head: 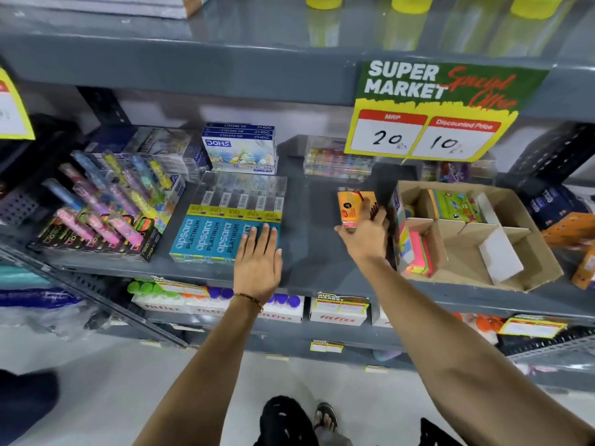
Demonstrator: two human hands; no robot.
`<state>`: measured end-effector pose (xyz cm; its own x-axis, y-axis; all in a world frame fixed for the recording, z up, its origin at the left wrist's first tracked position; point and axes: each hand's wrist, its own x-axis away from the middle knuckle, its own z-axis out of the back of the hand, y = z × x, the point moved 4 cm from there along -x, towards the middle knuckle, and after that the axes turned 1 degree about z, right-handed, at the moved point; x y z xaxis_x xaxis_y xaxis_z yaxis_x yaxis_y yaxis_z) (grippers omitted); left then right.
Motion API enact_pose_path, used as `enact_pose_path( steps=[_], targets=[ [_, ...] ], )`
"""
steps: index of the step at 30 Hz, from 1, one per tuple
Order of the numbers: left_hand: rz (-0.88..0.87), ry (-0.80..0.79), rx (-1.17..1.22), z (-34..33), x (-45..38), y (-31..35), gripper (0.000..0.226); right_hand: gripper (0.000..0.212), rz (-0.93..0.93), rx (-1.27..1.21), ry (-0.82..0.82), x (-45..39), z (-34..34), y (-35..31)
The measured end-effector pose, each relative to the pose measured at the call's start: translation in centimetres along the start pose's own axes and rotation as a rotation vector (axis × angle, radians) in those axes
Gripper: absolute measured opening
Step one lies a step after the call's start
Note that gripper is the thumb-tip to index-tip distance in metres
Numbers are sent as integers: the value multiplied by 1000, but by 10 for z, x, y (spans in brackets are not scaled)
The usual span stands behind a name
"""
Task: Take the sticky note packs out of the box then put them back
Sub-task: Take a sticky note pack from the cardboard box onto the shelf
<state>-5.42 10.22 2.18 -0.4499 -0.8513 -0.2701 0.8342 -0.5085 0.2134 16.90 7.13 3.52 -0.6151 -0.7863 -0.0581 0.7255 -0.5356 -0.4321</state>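
Observation:
A brown cardboard box [528,265] with dividers stands on the grey shelf [315,249] at the right. Inside it, neon pink and green sticky note packs [418,252] lie in the near-left compartment, and a green-covered pack [455,206] sits in a far compartment. My right hand [363,235] is just left of the box, above the shelf, shut on an orange sticky note pack [352,206]. My left hand [259,262] rests flat with its fingers spread on the blue pencil boxes [209,239].
Coloured pen packs [103,207] fill the shelf's left side. A crayon box [240,149] and clear cases [335,159] stand behind. A yellow price sign [431,114] hangs from the shelf above. Orange packs [576,233] lie right of the box. Bare shelf shows between the hands.

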Motion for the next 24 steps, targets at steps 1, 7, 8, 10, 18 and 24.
enact_pose_path(
  steps=[1, 7, 8, 10, 18, 24],
  targets=[
    [-2, 3, -5, -1, 0, 0, 52, 96, 34, 67, 7, 1, 0, -1],
    [4, -4, -5, -4, 0, -1, 52, 65, 359, 192, 55, 6, 6, -1],
    [4, -5, -1, -4, 0, -1, 52, 60, 361, 218, 20, 3, 6, 4],
    [6, -6, 6, -3, 1, -2, 52, 58, 395, 261, 38, -1, 6, 8],
    [-4, 3, 31, -6, 1, -3, 51, 46, 649, 186, 334, 29, 28, 0],
    [-9, 8, 40, -6, 1, -3, 58, 40, 875, 184, 207, 111, -11, -26]
  ],
)
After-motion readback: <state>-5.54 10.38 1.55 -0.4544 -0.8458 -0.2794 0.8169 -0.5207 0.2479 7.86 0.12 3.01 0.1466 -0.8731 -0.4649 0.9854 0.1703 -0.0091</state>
